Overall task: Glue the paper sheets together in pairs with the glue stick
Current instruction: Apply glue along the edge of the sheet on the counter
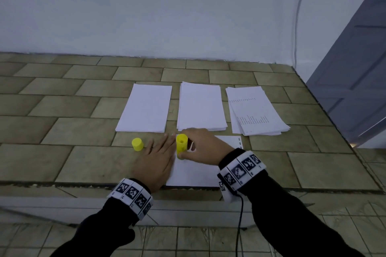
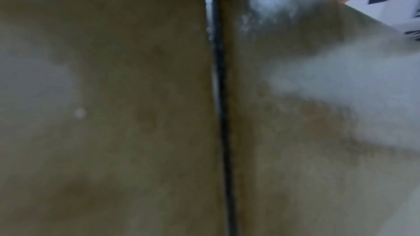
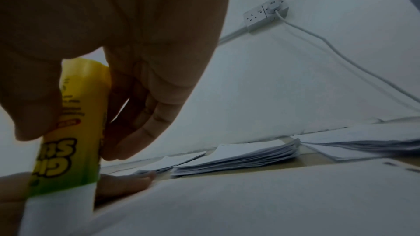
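Head view, lower centre: the left hand (image 1: 155, 164) lies flat with straight fingers on the left edge of a single sheet (image 1: 196, 170), pinning it to the tiled counter (image 1: 62, 131); the right hand (image 1: 203, 148) wraps its fingers and thumb around the glue stick (image 1: 181, 145), which stands tip-down on the sheet's upper left corner; the right wrist view shows the white end of the glue stick (image 3: 68, 132) meeting the paper; the left wrist view is blurred tile and tells nothing more of the fingers. Just left of the hands stands the yellow cap (image 1: 137, 144), off the stick. Further up the frame lie three paper stacks: the left stack (image 1: 145, 108), the middle stack (image 1: 200, 107) and the printed right stack (image 1: 254, 112), well apart from each other. I judge gluing to be at an early stroke on this sheet; whether any stack holds finished pairs I cannot tell; much paper seems left. The sheet's near edge sits at the counter's front lip, so room toward the person is slight; bare tile is open to the left and lower right; the counter ends at the wall (image 1: 188, 16) beyond.
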`<state>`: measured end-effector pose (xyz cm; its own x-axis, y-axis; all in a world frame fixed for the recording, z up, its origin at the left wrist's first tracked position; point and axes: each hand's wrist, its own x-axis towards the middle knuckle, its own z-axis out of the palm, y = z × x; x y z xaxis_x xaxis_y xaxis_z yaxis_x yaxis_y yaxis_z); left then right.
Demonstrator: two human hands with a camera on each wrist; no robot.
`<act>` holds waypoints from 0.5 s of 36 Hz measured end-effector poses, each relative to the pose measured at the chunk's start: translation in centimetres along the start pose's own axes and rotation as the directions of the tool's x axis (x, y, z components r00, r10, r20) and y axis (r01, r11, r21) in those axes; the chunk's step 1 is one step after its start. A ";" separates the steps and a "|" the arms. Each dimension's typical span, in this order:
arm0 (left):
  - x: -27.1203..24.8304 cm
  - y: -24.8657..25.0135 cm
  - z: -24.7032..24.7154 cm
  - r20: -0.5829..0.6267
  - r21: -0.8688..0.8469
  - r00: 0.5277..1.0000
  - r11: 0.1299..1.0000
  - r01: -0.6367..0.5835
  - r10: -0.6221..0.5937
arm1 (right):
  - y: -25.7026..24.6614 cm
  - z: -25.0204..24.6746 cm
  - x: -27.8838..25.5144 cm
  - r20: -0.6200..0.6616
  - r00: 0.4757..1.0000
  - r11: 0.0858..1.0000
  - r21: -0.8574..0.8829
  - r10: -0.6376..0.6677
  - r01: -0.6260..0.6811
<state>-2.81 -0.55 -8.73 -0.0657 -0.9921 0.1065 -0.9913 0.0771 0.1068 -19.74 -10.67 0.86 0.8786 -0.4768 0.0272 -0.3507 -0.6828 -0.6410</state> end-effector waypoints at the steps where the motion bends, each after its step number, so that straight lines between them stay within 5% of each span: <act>1: 0.0 0.0 0.0 -0.005 -0.004 1.000 1.000 0.008 -0.008 | 0.2 -0.2 0.5 -0.007 1.000 1.000 -0.002 0.028 -0.028; 7: 0.1 0.4 -0.3 -0.086 -0.023 0.996 1.000 0.007 -0.009 | 1.3 -1.1 3.0 -0.071 0.989 0.991 0.002 0.130 -0.130; 18: 0.2 1.0 -1.0 0.133 -0.103 0.984 0.985 0.137 -0.123 | 2.4 -2.1 -2.0 -0.096 0.982 0.979 0.142 0.163 -0.148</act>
<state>-3.71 -0.52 -7.61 0.0422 -0.9983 -0.0394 -0.9738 -0.0499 0.2219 -23.02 -12.54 0.83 0.7744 -0.6327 -0.0037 -0.4275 -0.5188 -0.7403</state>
